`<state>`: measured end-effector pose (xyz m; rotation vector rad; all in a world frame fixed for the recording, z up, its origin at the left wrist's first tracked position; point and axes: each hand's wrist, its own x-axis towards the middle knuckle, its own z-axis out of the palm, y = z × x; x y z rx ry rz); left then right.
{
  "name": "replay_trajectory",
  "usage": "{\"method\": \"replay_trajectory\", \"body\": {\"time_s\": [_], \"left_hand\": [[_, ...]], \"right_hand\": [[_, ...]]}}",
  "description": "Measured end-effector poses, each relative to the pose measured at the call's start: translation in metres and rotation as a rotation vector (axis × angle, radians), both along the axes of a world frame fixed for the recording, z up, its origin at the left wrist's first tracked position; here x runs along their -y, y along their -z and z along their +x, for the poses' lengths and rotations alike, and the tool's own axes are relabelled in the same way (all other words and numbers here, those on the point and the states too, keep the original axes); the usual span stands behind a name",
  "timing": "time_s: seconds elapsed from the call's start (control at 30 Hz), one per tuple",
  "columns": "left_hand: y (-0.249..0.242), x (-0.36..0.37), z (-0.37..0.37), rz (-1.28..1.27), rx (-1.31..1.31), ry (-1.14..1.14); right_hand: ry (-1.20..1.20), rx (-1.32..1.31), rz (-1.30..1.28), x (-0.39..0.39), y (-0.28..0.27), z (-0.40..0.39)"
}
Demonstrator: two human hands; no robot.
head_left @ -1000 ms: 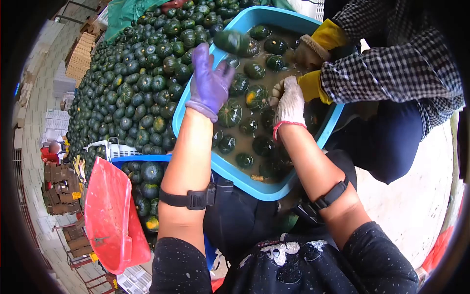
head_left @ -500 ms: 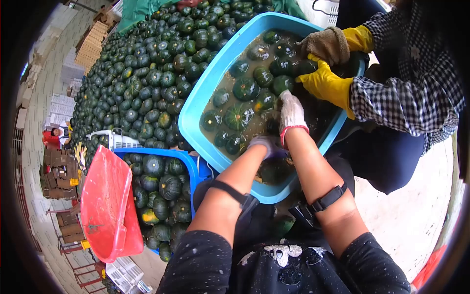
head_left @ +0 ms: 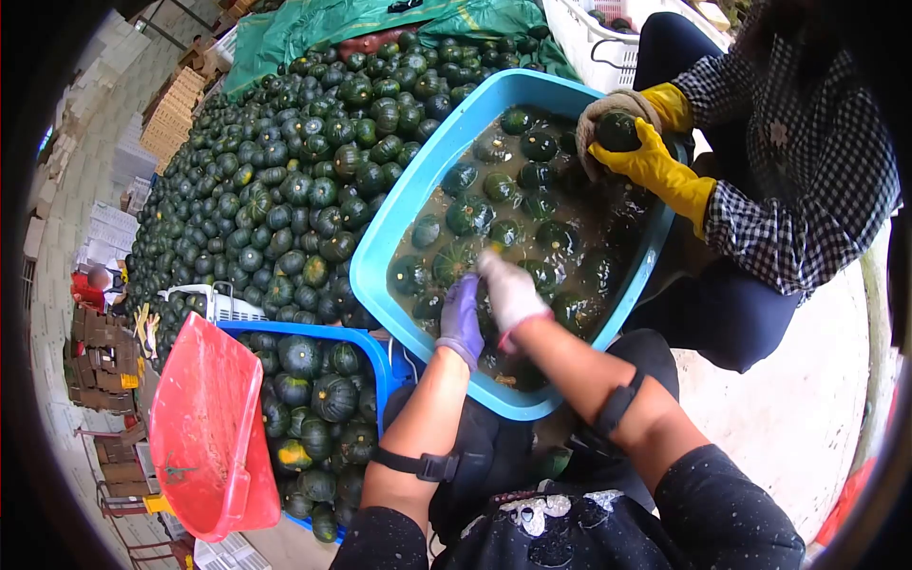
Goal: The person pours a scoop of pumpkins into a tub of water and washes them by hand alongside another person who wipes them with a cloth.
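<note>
A light-blue tub (head_left: 388, 318) holds muddy water with many dark green squashes (head_left: 469, 216) floating in it. Over its near left part, my left hand (head_left: 462, 318) wears a purple glove, fingers pointing away from me. Close beside it is my right hand (head_left: 510, 290) in a white glove, blurred by motion, its fingertips near a squash with a yellow patch. Whether either hand grips anything is hidden or smeared. Across the tub, a co-worker's yellow-gloved hands (head_left: 655, 171) hold a squash (head_left: 618, 131) against a brown cloth (head_left: 587, 123).
A large heap of squashes (head_left: 275, 190) lies behind and left, with a green sheet (head_left: 285, 40) at its top. A blue crate (head_left: 378, 356) of squashes stands left of my arms, beside a red basin (head_left: 204, 427). A white crate (head_left: 579, 43) stands beyond the tub.
Both my hands have moved left and come together, and my left hand has risen into view from the water's near edge. The co-worker's hands have lifted a squash with the cloth.
</note>
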<state>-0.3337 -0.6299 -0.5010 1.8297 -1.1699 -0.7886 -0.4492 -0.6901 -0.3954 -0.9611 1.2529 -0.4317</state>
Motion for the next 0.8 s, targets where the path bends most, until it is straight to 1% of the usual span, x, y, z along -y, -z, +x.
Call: {"method": "replay_trajectory", "body": {"time_s": [0.03,0.07,0.1,0.13,0.17,0.2,0.23,0.27,0.3,0.33,0.4,0.43,0.47,0.5,0.53,0.57,0.6,0.63,0.67,0.7,0.73,0.77,0.8], "left_hand": [[-0.01,0.005,-0.008,-0.066,-0.898,-0.336],[-0.013,0.007,-0.012,-0.118,-0.869,-0.377],[-0.02,0.008,-0.006,-0.052,-0.639,-0.322],[-0.016,0.011,-0.003,-0.073,-0.595,-0.364],[-0.011,0.014,0.0,-0.093,-0.549,-0.407],[-0.014,0.013,-0.002,-0.088,-0.475,-0.357],[-0.025,0.011,-0.006,-0.079,-0.399,-0.307],[-0.031,0.012,-0.011,-0.095,-0.54,-0.353],[-0.036,0.014,-0.016,-0.113,-0.678,-0.407],[-0.031,0.017,-0.005,-0.108,-0.996,-0.373],[-0.066,0.012,0.006,-0.042,-1.63,-0.23],[-0.083,0.015,0.0,-0.063,-1.635,-0.344],[-0.071,0.018,0.004,-0.149,-1.474,-0.394],[-0.051,0.023,0.01,-0.232,-1.307,-0.44],[-0.04,0.023,0.014,-0.306,-1.136,-0.482],[-0.053,0.022,0.002,-0.339,-0.83,-0.596],[-0.044,0.022,-0.002,-0.308,-0.786,-0.567],[-0.029,0.022,-0.002,-0.279,-0.741,-0.537],[-0.046,0.024,-0.009,-0.252,-0.695,-0.503],[-0.063,0.016,-0.021,0.001,-0.72,-0.539],[-0.06,0.015,-0.027,-0.009,-0.831,-0.567],[-0.057,0.015,-0.033,-0.019,-0.94,-0.6],[-0.055,0.013,-0.027,-0.03,-0.9,-0.568]], "right_hand": [[0.028,0.079,0.066,0.004,0.0,-0.006],[0.06,0.165,0.137,0.003,0.001,-0.006],[0.039,0.013,-0.172,-0.011,0.002,0.0],[0.014,-0.143,-0.48,-0.035,0.008,0.008],[0.154,-0.112,-0.593,-0.054,0.038,0.026],[0.148,-0.176,-0.616,-0.056,0.051,0.034],[-0.017,-0.188,-0.666,-0.041,0.054,0.023],[-0.178,-0.194,-0.71,-0.018,0.054,0.011],[-0.003,0.107,-0.229,-0.001,0.018,0.003],[0.164,0.495,0.207,0.014,0.052,0.009],[0.125,0.683,0.071,0.006,0.045,0.008],[0.162,0.656,-0.088,-0.003,0.044,0.014],[0.194,0.626,-0.24,-0.011,0.044,0.018],[0.191,0.619,-0.212,-0.009,0.057,0.019],[0.164,0.561,-0.23,-0.01,0.046,0.014],[0.134,0.502,-0.252,-0.006,0.021,0.006],[0.101,0.443,-0.277,0.0,0.006,0.002],[0.155,0.308,-0.38,0.008,0.008,0.003],[0.259,0.281,-0.413,0.009,0.0,0.004],[0.322,0.31,-0.295,0.014,0.011,0.004],[0.385,0.336,-0.171,0.021,0.032,0.005],[0.487,0.282,-0.112,0.029,0.044,0.005],[0.426,0.196,-0.172,0.023,0.058,0.007]]}}
